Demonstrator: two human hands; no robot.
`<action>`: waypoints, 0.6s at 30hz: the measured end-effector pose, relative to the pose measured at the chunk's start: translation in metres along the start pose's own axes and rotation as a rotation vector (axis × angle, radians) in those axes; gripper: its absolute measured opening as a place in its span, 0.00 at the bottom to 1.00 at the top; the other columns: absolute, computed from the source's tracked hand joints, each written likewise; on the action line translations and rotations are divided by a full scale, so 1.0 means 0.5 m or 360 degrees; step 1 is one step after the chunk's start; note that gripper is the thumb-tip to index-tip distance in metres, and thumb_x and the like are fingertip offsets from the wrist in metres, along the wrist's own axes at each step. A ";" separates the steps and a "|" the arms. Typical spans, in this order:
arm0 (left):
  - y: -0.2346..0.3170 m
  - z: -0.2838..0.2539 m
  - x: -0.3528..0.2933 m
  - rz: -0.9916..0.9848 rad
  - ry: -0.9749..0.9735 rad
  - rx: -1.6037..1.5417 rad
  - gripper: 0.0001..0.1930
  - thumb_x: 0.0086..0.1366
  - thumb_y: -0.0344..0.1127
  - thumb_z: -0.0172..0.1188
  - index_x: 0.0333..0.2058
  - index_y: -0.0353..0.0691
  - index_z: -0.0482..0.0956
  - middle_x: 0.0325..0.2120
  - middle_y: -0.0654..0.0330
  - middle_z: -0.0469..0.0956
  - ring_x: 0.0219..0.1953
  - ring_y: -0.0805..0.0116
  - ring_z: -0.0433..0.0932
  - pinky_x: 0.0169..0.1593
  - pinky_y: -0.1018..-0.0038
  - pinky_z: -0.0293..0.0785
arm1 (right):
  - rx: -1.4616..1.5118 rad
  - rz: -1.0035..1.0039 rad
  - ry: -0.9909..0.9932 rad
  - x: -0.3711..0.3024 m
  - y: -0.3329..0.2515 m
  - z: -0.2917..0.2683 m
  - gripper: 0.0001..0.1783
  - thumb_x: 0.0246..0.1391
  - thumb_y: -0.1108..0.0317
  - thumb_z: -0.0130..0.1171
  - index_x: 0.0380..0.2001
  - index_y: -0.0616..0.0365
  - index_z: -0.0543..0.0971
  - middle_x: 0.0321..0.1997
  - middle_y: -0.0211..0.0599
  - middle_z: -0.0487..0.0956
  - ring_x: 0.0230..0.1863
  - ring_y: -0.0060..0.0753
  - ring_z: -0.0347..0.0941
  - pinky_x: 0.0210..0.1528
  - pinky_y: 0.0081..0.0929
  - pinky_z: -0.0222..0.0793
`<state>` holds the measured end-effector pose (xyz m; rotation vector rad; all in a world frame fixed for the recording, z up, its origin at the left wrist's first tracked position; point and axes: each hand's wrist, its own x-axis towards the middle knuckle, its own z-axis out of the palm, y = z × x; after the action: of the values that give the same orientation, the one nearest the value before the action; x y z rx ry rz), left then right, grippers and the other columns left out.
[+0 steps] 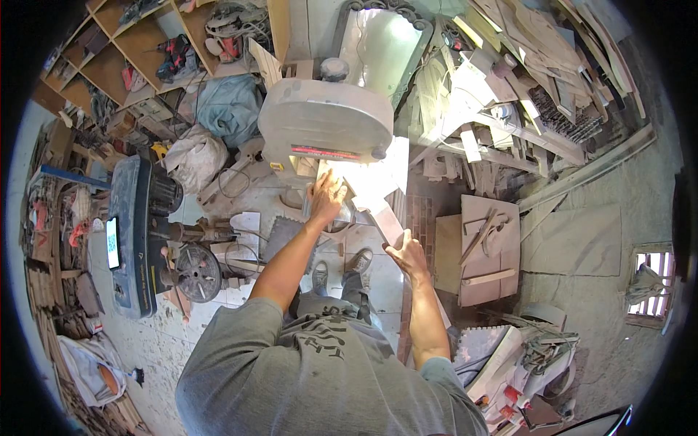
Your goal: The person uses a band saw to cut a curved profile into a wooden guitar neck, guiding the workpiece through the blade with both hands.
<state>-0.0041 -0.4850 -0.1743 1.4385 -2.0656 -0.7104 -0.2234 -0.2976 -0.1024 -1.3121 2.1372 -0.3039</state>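
A long, narrow wooden board (384,218) lies slanted on the brightly lit table of a bandsaw (323,120). The saw's rounded grey upper housing hides the blade and part of the work. My right hand (408,256) is closed round the board's near end, thumb along its side. On the left, my left hand (327,198) rests with fingers stretched forward at the near left edge of the saw table (397,163). Glare washes out the surface by its fingertips, so I cannot tell whether they touch the board's far part.
A drill press (131,236) with a phone on its head stands left. Power tools fill wooden shelves (138,62) at the far left. Wood offcuts (552,65) pile up far right. Hand tools lie on a wooden panel (491,251) to the right.
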 end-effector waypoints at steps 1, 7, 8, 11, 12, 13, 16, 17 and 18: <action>0.001 -0.001 -0.001 -0.0038 -0.0032 -0.0011 0.25 0.69 0.49 0.57 0.59 0.41 0.78 0.70 0.58 0.63 0.70 0.61 0.59 0.70 0.56 0.43 | 0.0001 -0.0029 0.0003 0.001 0.001 -0.001 0.36 0.46 0.47 0.71 0.43 0.69 0.69 0.38 0.70 0.81 0.43 0.70 0.79 0.45 0.55 0.76; 0.003 0.000 0.002 -0.0055 -0.0044 -0.0029 0.26 0.69 0.49 0.57 0.60 0.42 0.78 0.71 0.58 0.62 0.71 0.61 0.58 0.71 0.55 0.42 | -0.0012 -0.0053 0.0017 0.008 0.008 -0.002 0.35 0.46 0.48 0.70 0.42 0.70 0.69 0.36 0.70 0.81 0.43 0.70 0.80 0.45 0.55 0.76; 0.003 0.000 0.003 -0.0074 -0.0088 -0.0027 0.25 0.69 0.49 0.57 0.60 0.42 0.78 0.71 0.58 0.62 0.71 0.61 0.58 0.71 0.55 0.42 | -0.0009 -0.0058 0.0019 0.009 0.009 -0.003 0.35 0.46 0.48 0.70 0.42 0.70 0.69 0.36 0.70 0.81 0.43 0.70 0.80 0.45 0.55 0.76; 0.002 0.004 0.003 -0.0066 -0.0084 0.0008 0.24 0.69 0.49 0.57 0.59 0.43 0.79 0.71 0.59 0.62 0.71 0.61 0.58 0.71 0.55 0.41 | -0.0027 -0.0070 0.0040 0.013 0.010 -0.003 0.35 0.46 0.49 0.70 0.42 0.69 0.70 0.36 0.69 0.81 0.43 0.70 0.80 0.45 0.55 0.76; 0.002 0.006 0.003 -0.0048 -0.0027 0.0002 0.24 0.69 0.49 0.57 0.58 0.43 0.80 0.70 0.58 0.63 0.71 0.61 0.58 0.70 0.56 0.42 | -0.0029 -0.0038 0.0050 0.014 0.009 -0.003 0.35 0.46 0.49 0.70 0.43 0.69 0.70 0.36 0.69 0.81 0.43 0.70 0.80 0.45 0.55 0.76; 0.002 0.008 0.004 -0.0035 0.0010 0.0001 0.24 0.68 0.49 0.58 0.57 0.43 0.81 0.70 0.57 0.65 0.70 0.61 0.59 0.69 0.57 0.43 | -0.0056 -0.0055 0.0036 0.014 0.009 -0.005 0.35 0.46 0.48 0.70 0.43 0.68 0.70 0.37 0.68 0.82 0.43 0.69 0.80 0.45 0.55 0.77; -0.002 0.013 0.006 -0.0007 0.0038 0.0013 0.23 0.68 0.49 0.58 0.57 0.43 0.81 0.69 0.57 0.66 0.69 0.62 0.60 0.69 0.56 0.43 | -0.0085 -0.0017 0.0009 0.015 0.007 -0.009 0.35 0.46 0.47 0.71 0.44 0.65 0.71 0.39 0.65 0.83 0.44 0.67 0.81 0.47 0.54 0.77; -0.003 0.014 0.006 -0.0025 -0.0009 0.0030 0.24 0.68 0.49 0.58 0.57 0.43 0.81 0.69 0.57 0.66 0.69 0.62 0.60 0.68 0.56 0.43 | -0.0076 -0.0018 0.0008 0.015 0.005 -0.010 0.35 0.46 0.47 0.71 0.44 0.65 0.71 0.39 0.66 0.83 0.44 0.67 0.81 0.46 0.54 0.77; -0.004 0.016 0.007 -0.0011 0.0042 0.0016 0.23 0.68 0.49 0.58 0.57 0.43 0.81 0.69 0.57 0.65 0.69 0.62 0.59 0.68 0.55 0.43 | -0.0063 0.0008 0.0012 0.016 0.003 -0.012 0.35 0.46 0.47 0.71 0.44 0.65 0.71 0.39 0.66 0.83 0.44 0.67 0.81 0.46 0.54 0.77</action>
<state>-0.0092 -0.4880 -0.1810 1.4538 -2.0481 -0.6812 -0.2307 -0.3044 -0.1016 -1.3290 2.1625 -0.2661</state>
